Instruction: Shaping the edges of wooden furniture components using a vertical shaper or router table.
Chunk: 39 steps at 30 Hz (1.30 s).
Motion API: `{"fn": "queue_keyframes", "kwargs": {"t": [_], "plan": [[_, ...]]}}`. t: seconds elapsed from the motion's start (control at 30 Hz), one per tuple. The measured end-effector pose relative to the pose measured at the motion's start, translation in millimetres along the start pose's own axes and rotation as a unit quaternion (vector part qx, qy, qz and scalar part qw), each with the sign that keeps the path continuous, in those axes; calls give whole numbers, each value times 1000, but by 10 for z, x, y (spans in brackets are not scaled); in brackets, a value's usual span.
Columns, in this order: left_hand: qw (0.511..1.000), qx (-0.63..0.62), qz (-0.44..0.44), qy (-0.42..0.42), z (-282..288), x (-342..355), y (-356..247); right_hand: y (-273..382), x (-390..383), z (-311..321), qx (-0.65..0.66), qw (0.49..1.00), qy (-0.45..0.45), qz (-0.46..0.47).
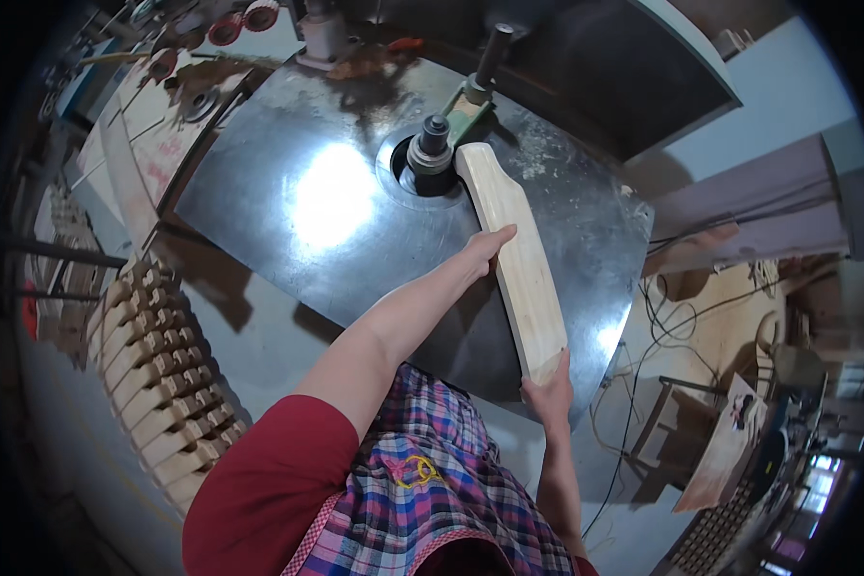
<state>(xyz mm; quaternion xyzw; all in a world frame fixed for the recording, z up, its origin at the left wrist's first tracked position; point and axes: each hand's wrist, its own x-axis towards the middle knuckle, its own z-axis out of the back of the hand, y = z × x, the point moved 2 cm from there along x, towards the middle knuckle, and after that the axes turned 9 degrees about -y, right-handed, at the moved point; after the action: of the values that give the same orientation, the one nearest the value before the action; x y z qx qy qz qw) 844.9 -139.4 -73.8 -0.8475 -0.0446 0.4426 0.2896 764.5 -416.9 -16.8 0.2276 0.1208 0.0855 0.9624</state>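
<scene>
The left hand (490, 248) holds the left edge of the long, pale wooden board (526, 283), the thumb pressed on its upper face; how its other fingers are spread, I cannot tell. The right hand (550, 392) grips the near end. The board lies on the smooth, dark-grey metal table (586, 221), its far end just beside the upright, round metal spindle (434, 144). Stacked pale wooden pieces (163, 384) stand at left. The left arm slants forward and rightward; the right forearm rises steeply.

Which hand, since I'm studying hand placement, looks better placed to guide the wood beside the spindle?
Probably the left hand: it touches the wooden piece closer to the spindle, while the right hand holds the near end.
</scene>
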Motion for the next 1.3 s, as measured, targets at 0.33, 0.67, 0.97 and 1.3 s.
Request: {"fn": "queue_keyframes", "kwargs": {"t": [0.33,0.67,0.97,1.3], "plan": [[998,10,-54,-32,-19,129,212,-260,305,124,-9,997,23,69],[995,34,-82,-36,19,110,503,-510,405,274,-10,994,31,101],[992,44,-104,-59,51,-15,587,-535,697,450,-4,989,48,140],[977,77,-130,-150,-266,13,565,-667,1648,662,-78,966,38,242]]}}
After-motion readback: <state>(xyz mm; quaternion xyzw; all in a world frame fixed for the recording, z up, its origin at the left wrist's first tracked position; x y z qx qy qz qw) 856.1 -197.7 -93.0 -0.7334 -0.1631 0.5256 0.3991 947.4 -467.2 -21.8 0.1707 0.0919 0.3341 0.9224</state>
